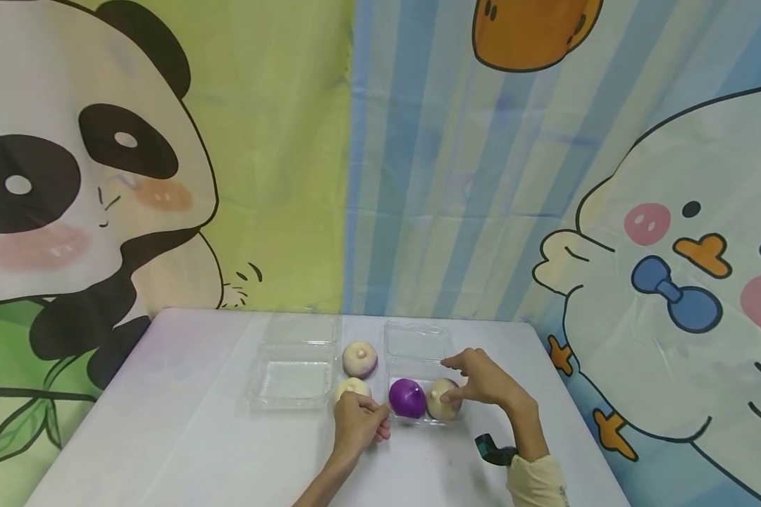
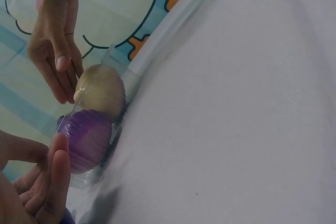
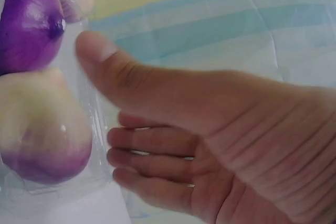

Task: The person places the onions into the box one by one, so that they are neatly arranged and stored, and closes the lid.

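A clear plastic clamshell box point(image 1: 418, 366) stands with its lid folded back. In its front tray lie a purple onion point(image 1: 407, 398) and a pale, purple-based onion-shaped vegetable point(image 3: 44, 129), side by side. My right hand point(image 1: 491, 380) is at the box's right side, thumb and fingers spread apart, the thumb overlapping the pale vegetable in the head view. At the left side, my left hand point(image 1: 360, 426) has its fingertips right by the box wall near the purple onion point(image 2: 86, 140); its palm shows nothing held. Behind that hand sits another pale vegetable point(image 1: 353, 387), partly hidden.
A second clear clamshell box point(image 1: 294, 377), lid back, stands to the left. Between the boxes, farther back, lies a pale vegetable point(image 1: 359, 359). A white cloth covers the table point(image 1: 196, 436); a printed curtain point(image 1: 393, 176) hangs behind it. My right wrist wears a dark device point(image 1: 495, 451).
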`<act>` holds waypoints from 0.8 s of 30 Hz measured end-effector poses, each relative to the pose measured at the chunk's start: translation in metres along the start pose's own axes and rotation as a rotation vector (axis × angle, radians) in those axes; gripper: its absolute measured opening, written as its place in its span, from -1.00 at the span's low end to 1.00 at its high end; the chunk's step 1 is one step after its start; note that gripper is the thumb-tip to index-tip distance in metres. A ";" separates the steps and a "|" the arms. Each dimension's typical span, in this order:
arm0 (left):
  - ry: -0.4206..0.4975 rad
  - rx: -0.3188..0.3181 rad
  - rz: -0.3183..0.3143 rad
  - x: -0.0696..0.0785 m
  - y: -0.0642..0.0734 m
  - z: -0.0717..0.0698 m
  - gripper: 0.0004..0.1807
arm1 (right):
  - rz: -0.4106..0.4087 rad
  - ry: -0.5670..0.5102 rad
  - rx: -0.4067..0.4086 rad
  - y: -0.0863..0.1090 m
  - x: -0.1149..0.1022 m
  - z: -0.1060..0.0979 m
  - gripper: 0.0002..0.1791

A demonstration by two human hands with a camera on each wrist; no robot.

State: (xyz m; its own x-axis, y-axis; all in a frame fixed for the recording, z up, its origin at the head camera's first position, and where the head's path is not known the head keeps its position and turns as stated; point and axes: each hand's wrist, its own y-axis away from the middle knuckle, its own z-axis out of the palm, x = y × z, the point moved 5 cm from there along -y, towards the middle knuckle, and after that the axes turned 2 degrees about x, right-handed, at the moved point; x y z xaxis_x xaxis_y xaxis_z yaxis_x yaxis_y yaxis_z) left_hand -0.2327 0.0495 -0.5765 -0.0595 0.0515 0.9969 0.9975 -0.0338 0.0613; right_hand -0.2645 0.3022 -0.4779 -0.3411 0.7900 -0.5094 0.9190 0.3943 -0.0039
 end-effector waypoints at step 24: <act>0.002 -0.004 0.014 0.004 0.002 0.000 -0.82 | 0.305 -0.424 0.365 -0.013 0.075 0.016 -0.43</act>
State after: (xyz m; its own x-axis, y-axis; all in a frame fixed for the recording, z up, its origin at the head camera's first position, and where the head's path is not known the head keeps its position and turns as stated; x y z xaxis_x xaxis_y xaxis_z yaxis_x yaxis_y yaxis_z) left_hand -0.2308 0.0494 -0.5727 -0.0459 0.0494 0.9977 0.9981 -0.0383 0.0478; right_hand -0.2985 0.3489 -0.5296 -0.0144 0.5573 -0.8302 0.9962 -0.0635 -0.0598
